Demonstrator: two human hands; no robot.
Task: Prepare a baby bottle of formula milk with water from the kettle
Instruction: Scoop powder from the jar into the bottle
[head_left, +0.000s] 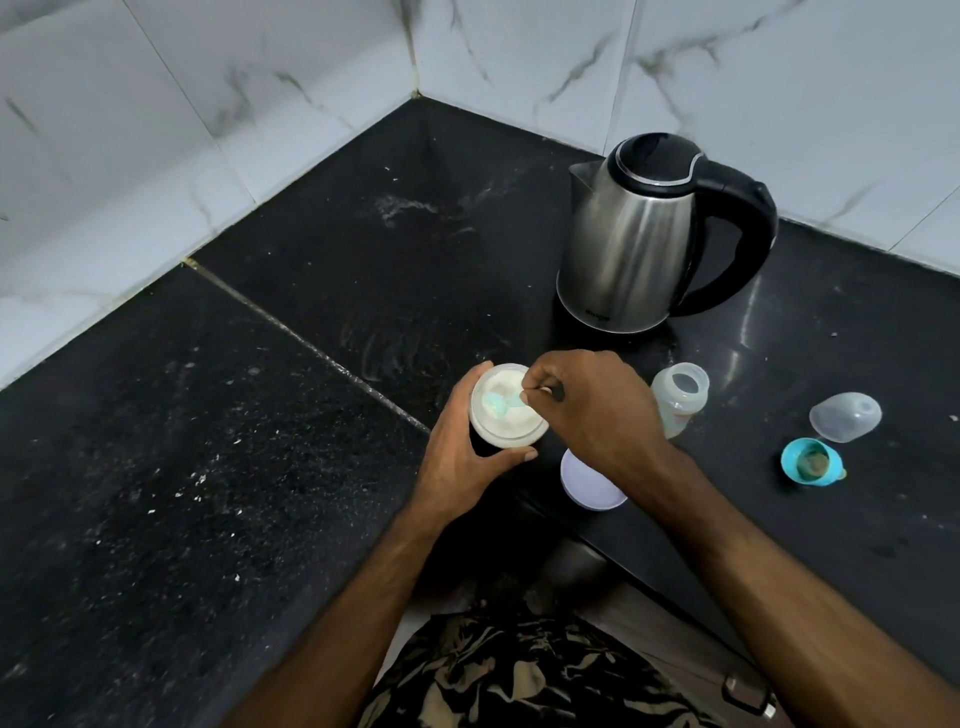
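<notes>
An open jar of white formula powder (511, 415) stands on the black counter, and my left hand (462, 457) grips its side. My right hand (592, 405) pinches the handle of a small turquoise scoop (496, 402) whose bowl lies in the powder. The open baby bottle (678, 397) stands just right of my right hand, without its top. A steel kettle (639, 239) with a black lid and handle stands behind it, lid closed.
A white jar lid (589, 486) lies on the counter under my right wrist. The bottle's clear cap (844, 415) and its turquoise teat ring (810, 462) lie to the right. Marble-tiled walls meet in a corner behind the black counter (260, 415).
</notes>
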